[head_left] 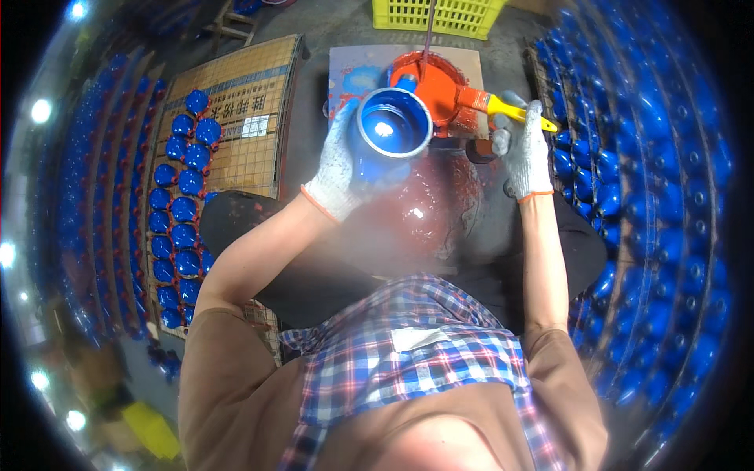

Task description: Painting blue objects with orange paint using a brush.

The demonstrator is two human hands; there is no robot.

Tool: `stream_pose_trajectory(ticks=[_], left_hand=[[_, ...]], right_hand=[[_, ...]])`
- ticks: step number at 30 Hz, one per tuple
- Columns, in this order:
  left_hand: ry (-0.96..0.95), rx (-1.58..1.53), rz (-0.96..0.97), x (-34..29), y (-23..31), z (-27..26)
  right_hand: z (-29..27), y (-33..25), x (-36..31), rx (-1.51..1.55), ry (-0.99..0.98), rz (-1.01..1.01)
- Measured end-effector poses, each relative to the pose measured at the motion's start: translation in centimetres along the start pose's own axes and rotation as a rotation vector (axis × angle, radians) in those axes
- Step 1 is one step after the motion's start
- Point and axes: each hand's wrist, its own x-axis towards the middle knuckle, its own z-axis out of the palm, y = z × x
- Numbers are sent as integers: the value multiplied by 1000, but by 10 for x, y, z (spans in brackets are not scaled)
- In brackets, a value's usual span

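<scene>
My left hand (pixel 336 169), in a white knit glove, is closed around the side of a round glossy blue vessel (pixel 395 129). Its pale-rimmed mouth faces up, and a short blue stub points away from it toward the paint. In my gloved right hand (pixel 528 153) is a paintbrush (pixel 506 109) with a yellow handle, held between thumb and fingers. The orange-coated bristles reach left to the edge of a tub of orange paint (pixel 441 86). A thin stick (pixel 429 35) stands in that paint. The vessel hides part of the tub's near left side.
Beneath the tub lies a paint-spotted board (pixel 345 63). Several blue vessels with red edges (pixel 184 209) line a mesh-covered panel (pixel 236 110) at left. More blue pieces (pixel 667 180) fill racks at right. A yellow crate (pixel 463 20) stands beyond.
</scene>
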Motion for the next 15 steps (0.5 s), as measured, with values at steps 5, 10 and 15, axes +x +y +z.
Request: stream_pose_trajectory(ticks=[5,10,15], left_hand=[[132,112,104,3,17,-30],[133,776,327,2,24,-60],[186,273,178,-3,26,-66]], right_hand=[[3,33,16,-366,57,-214],[10,59,40,-675,10,-460],[14,79,53,-946,25,-539]])
